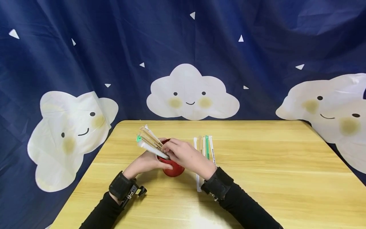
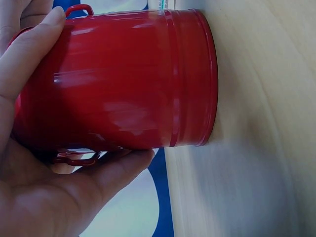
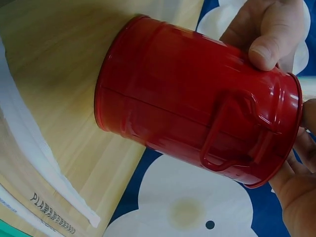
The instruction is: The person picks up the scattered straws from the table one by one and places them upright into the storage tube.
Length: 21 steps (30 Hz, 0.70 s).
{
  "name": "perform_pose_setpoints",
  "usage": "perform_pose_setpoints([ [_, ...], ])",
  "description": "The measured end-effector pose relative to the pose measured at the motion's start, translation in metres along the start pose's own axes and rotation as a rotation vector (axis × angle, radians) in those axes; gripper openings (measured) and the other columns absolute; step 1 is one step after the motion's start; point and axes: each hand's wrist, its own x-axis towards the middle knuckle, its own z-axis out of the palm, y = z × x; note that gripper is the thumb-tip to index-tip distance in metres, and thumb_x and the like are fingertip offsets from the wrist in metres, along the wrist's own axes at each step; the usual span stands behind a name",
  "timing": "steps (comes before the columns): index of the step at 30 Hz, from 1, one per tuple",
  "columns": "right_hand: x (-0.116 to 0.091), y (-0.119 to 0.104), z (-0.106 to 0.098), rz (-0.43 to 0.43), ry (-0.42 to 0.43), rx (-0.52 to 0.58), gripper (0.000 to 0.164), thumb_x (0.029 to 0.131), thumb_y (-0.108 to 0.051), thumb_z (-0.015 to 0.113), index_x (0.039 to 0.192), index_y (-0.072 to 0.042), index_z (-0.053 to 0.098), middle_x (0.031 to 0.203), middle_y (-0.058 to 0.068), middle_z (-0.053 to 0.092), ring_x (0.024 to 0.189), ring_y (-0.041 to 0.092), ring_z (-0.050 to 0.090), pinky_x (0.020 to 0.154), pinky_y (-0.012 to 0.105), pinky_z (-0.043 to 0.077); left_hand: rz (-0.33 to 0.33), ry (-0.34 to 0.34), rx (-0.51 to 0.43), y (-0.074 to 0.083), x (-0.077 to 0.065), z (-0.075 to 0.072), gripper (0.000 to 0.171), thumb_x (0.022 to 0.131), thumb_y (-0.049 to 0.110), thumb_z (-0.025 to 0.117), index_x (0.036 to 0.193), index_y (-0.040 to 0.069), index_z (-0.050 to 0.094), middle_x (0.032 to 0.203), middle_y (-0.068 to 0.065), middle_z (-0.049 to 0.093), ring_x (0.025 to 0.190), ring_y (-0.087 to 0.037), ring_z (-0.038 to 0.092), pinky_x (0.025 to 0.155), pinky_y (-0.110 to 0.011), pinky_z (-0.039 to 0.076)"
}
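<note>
A red metal bucket [image 1: 173, 170] with small side handles is tilted, its mouth to the upper left in the head view. My left hand [image 1: 148, 161] grips it around the side, the thumb along the near wall and other fingers opposite. Out of the mouth lean several wrapped drinking straws [image 1: 151, 143], white, brown-toned and one green-ended. My right hand [image 1: 184, 156] reaches over the rim with curled fingers, pinching at the straws where they enter the bucket. Its fingertips are partly hidden there. In the left wrist view the bucket's red wall [image 2: 118, 79] fills much of the picture.
Right of the bucket, several wrapped straws [image 1: 207, 146] lie side by side on the wooden table [image 1: 271, 165], partly under my right forearm. Both wrists wear black camera straps [image 1: 123, 186]. A dark blue curtain [image 1: 128, 38] with smiling clouds hangs behind the table.
</note>
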Motion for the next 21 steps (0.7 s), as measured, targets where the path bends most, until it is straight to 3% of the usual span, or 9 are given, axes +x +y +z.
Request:
perform_pose_setpoints([
  [5, -0.002, 0.000, -0.001, -0.009, 0.009, 0.017, 0.018, 0.094, 0.003, 0.065, 0.110, -0.006, 0.067, 0.104, 0.003, 0.067, 0.081, 0.010, 0.059, 0.070, 0.017, 0.051, -0.015, 0.022, 0.008, -0.001, -0.003, 0.001, 0.088, 0.077, 0.019, 0.091, 0.147, 0.008, 0.040, 0.141, -0.008, 0.051, 0.124, -0.021, 0.055, 0.101, -0.024, 0.048],
  [11, -0.008, 0.006, -0.011, 0.061, 0.067, 0.071, 0.021, 0.092, 0.005, 0.064, 0.110, -0.005, 0.068, 0.101, 0.003, 0.066, 0.083, 0.011, 0.060, 0.072, 0.016, 0.052, 0.003, 0.039, 0.014, -0.001, -0.003, 0.001, 0.093, 0.074, 0.018, 0.093, 0.148, 0.006, 0.039, 0.143, -0.010, 0.051, 0.125, -0.023, 0.056, 0.103, -0.024, 0.047],
  [15, -0.019, 0.019, -0.026, 0.170, 0.119, 0.080, 0.022, 0.092, 0.007, 0.062, 0.110, -0.003, 0.068, 0.104, 0.006, 0.067, 0.090, 0.015, 0.066, 0.077, 0.020, 0.056, 0.018, 0.036, -0.027, -0.001, 0.000, 0.001, 0.091, 0.072, 0.014, 0.094, 0.147, 0.009, 0.043, 0.141, -0.006, 0.056, 0.128, -0.025, 0.056, 0.106, -0.028, 0.046],
  [21, -0.045, 0.046, -0.048, 0.395, 0.152, -0.002, 0.020, 0.092, 0.004, 0.063, 0.110, -0.003, 0.068, 0.104, 0.008, 0.069, 0.091, 0.020, 0.069, 0.077, 0.031, 0.060, -0.039, 0.044, -0.040, 0.002, 0.000, 0.000, 0.094, 0.070, 0.014, 0.095, 0.146, 0.009, 0.042, 0.140, -0.005, 0.057, 0.129, -0.023, 0.055, 0.107, -0.030, 0.045],
])
